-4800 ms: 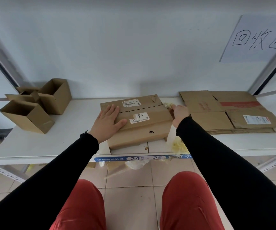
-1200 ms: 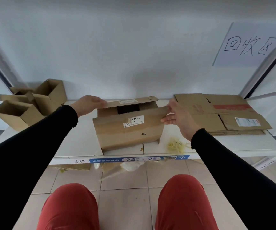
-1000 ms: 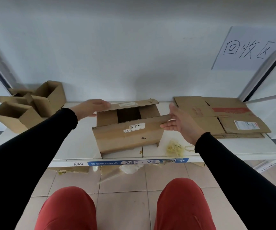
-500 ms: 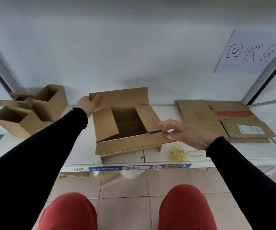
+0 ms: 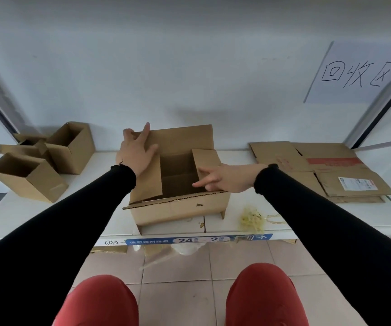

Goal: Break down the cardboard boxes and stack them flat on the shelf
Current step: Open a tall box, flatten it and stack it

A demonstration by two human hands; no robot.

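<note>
Center box on shelf, mid-front, top now fully open w/ all flaps up; 0.5 s ago L hand was at back flap's left edge. L hand now flat, fingers spread, on back/left flaps. R hand moved from front flap to right flap, fingers straight, touching. Flattened stack right, unchanged.

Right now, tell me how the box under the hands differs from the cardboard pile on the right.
The box stands upright with its flaps open; the pile lies flat. Both hands, left and right, touch the box; nothing touches the pile. The pile shows a red stripe; the box is plain. Both are brown cardboard.
</note>
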